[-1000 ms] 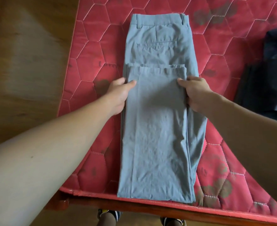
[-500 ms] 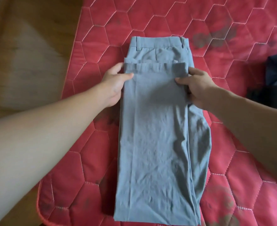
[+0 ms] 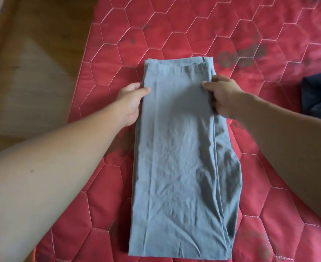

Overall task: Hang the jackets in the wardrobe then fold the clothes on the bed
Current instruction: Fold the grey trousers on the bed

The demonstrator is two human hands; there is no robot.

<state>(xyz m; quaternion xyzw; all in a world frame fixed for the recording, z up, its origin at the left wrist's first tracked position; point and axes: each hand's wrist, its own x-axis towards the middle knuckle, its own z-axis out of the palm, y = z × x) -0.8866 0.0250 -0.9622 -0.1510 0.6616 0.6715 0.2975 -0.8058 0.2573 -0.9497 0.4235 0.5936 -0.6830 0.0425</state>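
There is one pair of grey trousers (image 3: 182, 157), folded, on one red mattress (image 3: 174, 25). Two hands are in view: one left hand (image 3: 132, 103) at the trousers' left edge and one right hand (image 3: 224, 97) at their right edge. One dark cloth (image 3: 318, 97) lies at the mattress's right edge. One wooden floor (image 3: 33, 63) shows past its left edge.

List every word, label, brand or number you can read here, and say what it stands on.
No readable text in this view.
The grey trousers show no tag, print or label.
The red quilted mattress bears only stitching and dark stains.
The dark garment at the right edge shows no lettering.
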